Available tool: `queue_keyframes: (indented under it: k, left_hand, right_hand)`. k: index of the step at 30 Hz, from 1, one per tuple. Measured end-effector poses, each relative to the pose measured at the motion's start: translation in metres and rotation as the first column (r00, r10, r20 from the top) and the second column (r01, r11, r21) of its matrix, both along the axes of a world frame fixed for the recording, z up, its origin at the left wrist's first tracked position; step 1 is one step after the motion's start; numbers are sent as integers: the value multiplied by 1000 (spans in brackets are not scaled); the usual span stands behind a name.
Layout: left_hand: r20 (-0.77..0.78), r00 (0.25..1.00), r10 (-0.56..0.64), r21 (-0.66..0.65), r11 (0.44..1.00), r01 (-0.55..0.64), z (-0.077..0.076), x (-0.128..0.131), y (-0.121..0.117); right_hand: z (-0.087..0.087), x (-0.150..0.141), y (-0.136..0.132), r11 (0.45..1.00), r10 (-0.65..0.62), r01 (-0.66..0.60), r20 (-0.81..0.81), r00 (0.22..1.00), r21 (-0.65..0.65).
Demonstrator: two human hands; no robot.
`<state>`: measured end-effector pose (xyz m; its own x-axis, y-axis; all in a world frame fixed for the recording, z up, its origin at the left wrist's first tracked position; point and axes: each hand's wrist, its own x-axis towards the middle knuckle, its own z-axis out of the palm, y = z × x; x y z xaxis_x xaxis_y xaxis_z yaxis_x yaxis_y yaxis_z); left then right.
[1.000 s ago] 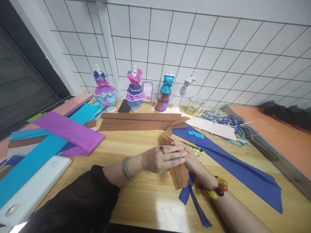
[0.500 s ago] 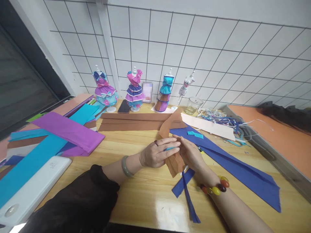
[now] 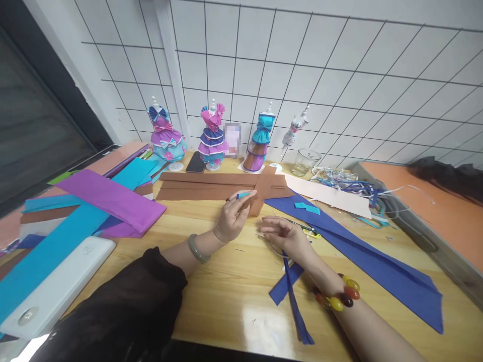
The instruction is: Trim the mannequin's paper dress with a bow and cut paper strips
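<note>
My left hand (image 3: 234, 218) is closed, with a small blue strip (image 3: 244, 195) showing between its fingers. By its fingertips, a brown crepe-like strip (image 3: 266, 183) lies across the long folded brown pieces (image 3: 204, 186); whether the fingers touch it I cannot tell. Lower on the right, my right hand (image 3: 289, 239) hovers at the wood table with bent fingers apart and nothing visible in them. A thin clear ring (image 3: 277, 246) lies partly under it, beside yellow-handled scissors (image 3: 312, 233). Narrow dark blue strips (image 3: 290, 289) lie just below that hand.
A large dark blue sheet (image 3: 377, 256) spreads to the right. Purple (image 3: 113, 201) and turquoise (image 3: 71, 251) sheets pile up at left by a white device (image 3: 60, 286). Small dressed mannequins (image 3: 212, 136), a glass (image 3: 305, 162) and tangled ribbons (image 3: 339, 181) stand or lie at the back.
My hands have separated: the left moved up and left, the right slightly down. The brown strip between them no longer hangs toward me; it lies farther back.
</note>
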<state>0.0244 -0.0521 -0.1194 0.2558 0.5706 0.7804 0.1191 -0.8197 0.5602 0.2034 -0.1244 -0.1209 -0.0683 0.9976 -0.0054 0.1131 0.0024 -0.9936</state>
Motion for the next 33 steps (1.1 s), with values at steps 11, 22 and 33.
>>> queue_keyframes:
  k: [11, 22, 33]
  left_hand:
    - [-43, 999, -1, -9, 1000, 0, -1, 0, 0]
    - [-170, 979, 115, -73, 989, -129, -6, 3, 6]
    - [-285, 945, 157, -206, 953, -221, -23, 7, 12]
  right_hand:
    - [-11, 2, 0, 988, -45, 1, 285, 957, 156]
    - [-3, 0, -1, 977, -71, 18, 242, 968, 215]
    - [1, 1, -2, 961, -140, 119, 66, 988, 249]
